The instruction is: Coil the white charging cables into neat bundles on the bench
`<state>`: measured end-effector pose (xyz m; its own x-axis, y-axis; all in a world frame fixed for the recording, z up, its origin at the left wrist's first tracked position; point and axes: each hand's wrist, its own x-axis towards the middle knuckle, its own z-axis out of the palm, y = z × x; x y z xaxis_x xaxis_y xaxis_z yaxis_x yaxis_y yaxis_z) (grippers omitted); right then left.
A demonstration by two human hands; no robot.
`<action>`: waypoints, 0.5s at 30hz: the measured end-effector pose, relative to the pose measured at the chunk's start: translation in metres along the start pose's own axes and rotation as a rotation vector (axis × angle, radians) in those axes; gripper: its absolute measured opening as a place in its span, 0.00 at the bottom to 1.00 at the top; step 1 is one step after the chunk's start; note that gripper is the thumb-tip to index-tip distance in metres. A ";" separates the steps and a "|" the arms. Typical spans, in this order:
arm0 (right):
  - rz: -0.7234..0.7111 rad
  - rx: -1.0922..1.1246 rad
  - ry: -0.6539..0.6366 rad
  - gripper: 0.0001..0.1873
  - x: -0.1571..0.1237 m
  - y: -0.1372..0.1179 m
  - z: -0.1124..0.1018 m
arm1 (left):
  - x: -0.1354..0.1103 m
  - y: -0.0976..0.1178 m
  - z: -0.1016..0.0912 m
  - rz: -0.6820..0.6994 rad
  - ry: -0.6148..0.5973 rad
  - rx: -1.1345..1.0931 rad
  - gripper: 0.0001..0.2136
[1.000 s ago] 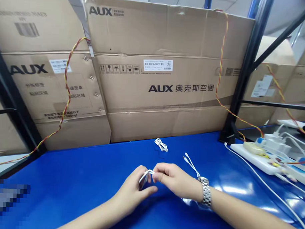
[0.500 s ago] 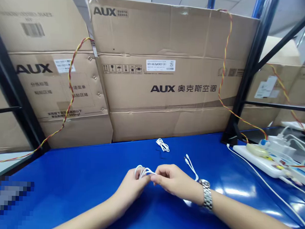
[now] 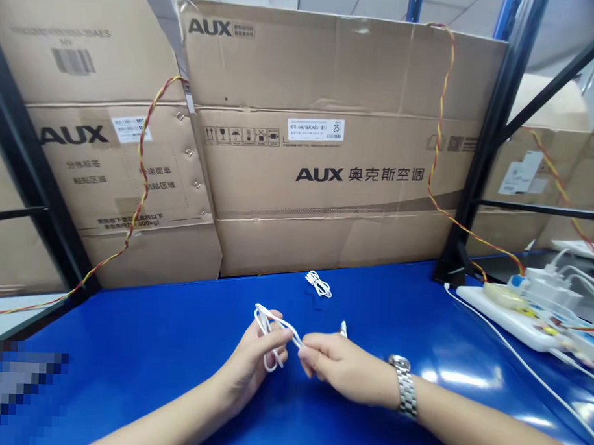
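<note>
Both my hands meet over the blue table [image 3: 151,334] on a thin white cable [image 3: 269,322]. My left hand [image 3: 260,364] is closed round a small bunch of its loops, which stick out above and below my fingers. My right hand [image 3: 338,367], with a metal watch on the wrist, pinches the cable just right of the loops; a plug end pokes up behind its knuckles. A second white cable [image 3: 318,283], coiled, lies on the table farther back.
Large brown AUX cardboard boxes [image 3: 328,159] wall off the back of the table. A black rack post [image 3: 479,157] stands at the right rear. A white power strip [image 3: 518,311] with chargers and cords sits at the right edge. Twisted red-yellow wires [image 3: 143,172] hang over the boxes.
The loop bundle in my left hand has grown and turned upright. The loose cable ends that lay right of my right hand have been drawn in behind it.
</note>
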<state>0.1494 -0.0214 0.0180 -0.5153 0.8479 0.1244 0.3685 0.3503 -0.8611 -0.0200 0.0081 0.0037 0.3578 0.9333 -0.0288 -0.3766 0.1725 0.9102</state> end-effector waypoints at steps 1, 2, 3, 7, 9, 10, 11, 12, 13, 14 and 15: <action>-0.032 -0.095 0.007 0.18 -0.002 -0.001 0.002 | -0.002 0.000 0.002 -0.017 -0.016 -0.005 0.18; -0.049 -0.162 0.008 0.18 -0.003 -0.002 0.004 | -0.004 0.000 0.003 -0.031 -0.039 -0.012 0.17; -0.050 -0.201 0.005 0.19 -0.004 -0.003 0.004 | -0.005 0.000 0.004 -0.042 -0.067 -0.028 0.15; -0.026 -0.305 0.005 0.20 -0.004 0.000 0.004 | -0.006 0.004 0.003 -0.065 -0.129 -0.165 0.08; -0.024 -0.390 -0.007 0.20 -0.003 0.004 0.005 | -0.006 0.005 0.002 -0.091 -0.125 -0.196 0.08; -0.029 -0.445 -0.016 0.19 -0.002 0.005 0.007 | -0.006 0.004 0.001 -0.099 -0.126 -0.190 0.08; -0.037 -0.509 -0.024 0.19 -0.002 0.006 0.008 | -0.006 0.003 0.001 -0.099 -0.132 -0.171 0.09; -0.052 -0.578 -0.029 0.18 -0.003 0.006 0.010 | -0.005 0.001 0.000 -0.095 -0.140 -0.134 0.10; -0.070 -0.649 -0.034 0.18 -0.003 0.006 0.012 | -0.005 -0.002 -0.001 -0.084 -0.144 -0.080 0.10; -0.091 -0.717 -0.045 0.18 -0.004 0.005 0.015 | -0.004 -0.005 -0.001 -0.067 -0.144 -0.013 0.11; -0.111 -0.777 -0.058 0.18 -0.005 0.004 0.017 | -0.003 -0.008 -0.002 -0.050 -0.139 0.058 0.11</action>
<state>0.1405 -0.0309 0.0054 -0.6123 0.7773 0.1448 0.7370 0.6274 -0.2514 -0.0195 0.0041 -0.0042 0.4912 0.8708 -0.0208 -0.3067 0.1952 0.9316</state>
